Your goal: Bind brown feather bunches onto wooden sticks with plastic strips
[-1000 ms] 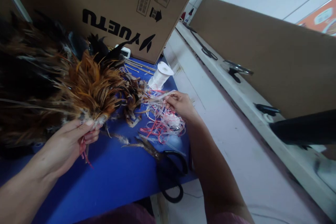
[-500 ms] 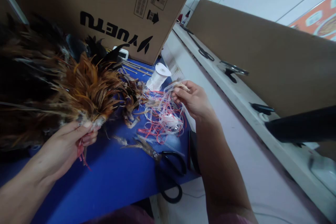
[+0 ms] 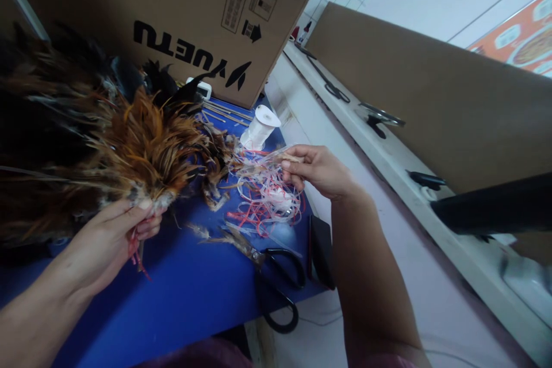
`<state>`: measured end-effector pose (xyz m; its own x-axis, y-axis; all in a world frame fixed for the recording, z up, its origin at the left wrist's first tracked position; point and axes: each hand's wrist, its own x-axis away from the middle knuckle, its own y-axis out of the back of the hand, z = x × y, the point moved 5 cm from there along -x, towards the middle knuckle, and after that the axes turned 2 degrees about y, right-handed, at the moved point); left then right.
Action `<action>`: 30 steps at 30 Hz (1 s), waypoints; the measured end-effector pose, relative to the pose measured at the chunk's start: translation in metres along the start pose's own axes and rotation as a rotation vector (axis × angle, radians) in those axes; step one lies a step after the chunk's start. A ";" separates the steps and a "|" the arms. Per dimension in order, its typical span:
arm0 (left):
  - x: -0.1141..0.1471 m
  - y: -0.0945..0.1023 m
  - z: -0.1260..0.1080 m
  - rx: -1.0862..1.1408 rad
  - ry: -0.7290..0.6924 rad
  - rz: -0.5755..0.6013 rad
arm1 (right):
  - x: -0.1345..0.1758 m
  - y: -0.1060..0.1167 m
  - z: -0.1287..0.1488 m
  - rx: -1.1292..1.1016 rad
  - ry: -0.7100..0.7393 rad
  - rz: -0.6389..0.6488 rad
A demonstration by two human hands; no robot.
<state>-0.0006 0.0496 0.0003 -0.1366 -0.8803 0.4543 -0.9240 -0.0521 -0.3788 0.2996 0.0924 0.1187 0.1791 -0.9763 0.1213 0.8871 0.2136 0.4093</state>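
My left hand [image 3: 107, 236] is closed round the pale base of a bundle of brown and black feathers [image 3: 144, 141], whose plumes fan out beyond it to the left. Pink-red strands [image 3: 137, 259] dangle below those fingers. Over a tangle of clear and pink plastic strips [image 3: 254, 210], my right hand [image 3: 321, 171] pinches a pale tan piece [image 3: 290, 157], perhaps a bit of feather, along with clear strips. Scissors [image 3: 257, 257] with black handles lie on the blue table [image 3: 181, 305], handles past its edge. Some loose feathers [image 3: 215, 201] rest near the tangle.
Behind the tangle stands a white spool [image 3: 261, 129], with thin sticks [image 3: 226, 110] beyond it. A large cardboard box [image 3: 194, 0] rises at the back. At the table's right edge lies a black phone-like object [image 3: 321, 253]. A ledge [image 3: 388, 155] holds small items.
My right hand has moved slightly down, lowering the pale piece and clear strips nearer the tangle. My left hand keeps its hold on the feather bundle.
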 end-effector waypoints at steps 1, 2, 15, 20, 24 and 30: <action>0.000 0.000 0.001 0.002 0.003 0.001 | 0.000 0.000 0.000 0.000 0.001 0.006; -0.001 0.001 0.001 0.005 0.002 -0.003 | 0.001 0.000 -0.001 0.002 0.000 0.008; 0.001 0.001 -0.001 0.015 -0.008 -0.046 | 0.001 0.000 -0.006 0.279 -0.025 0.022; -0.001 0.000 0.000 0.022 -0.014 -0.014 | 0.002 0.006 -0.001 0.318 0.006 -0.142; -0.001 0.001 0.000 0.025 -0.015 -0.001 | 0.007 0.009 0.009 0.231 0.070 -0.172; 0.002 0.003 0.000 0.015 0.000 -0.032 | 0.023 0.012 0.031 0.126 0.233 -0.159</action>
<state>-0.0038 0.0477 0.0001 -0.1072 -0.8782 0.4662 -0.9225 -0.0870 -0.3761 0.3011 0.0732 0.1545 0.1479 -0.9763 -0.1581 0.8545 0.0457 0.5174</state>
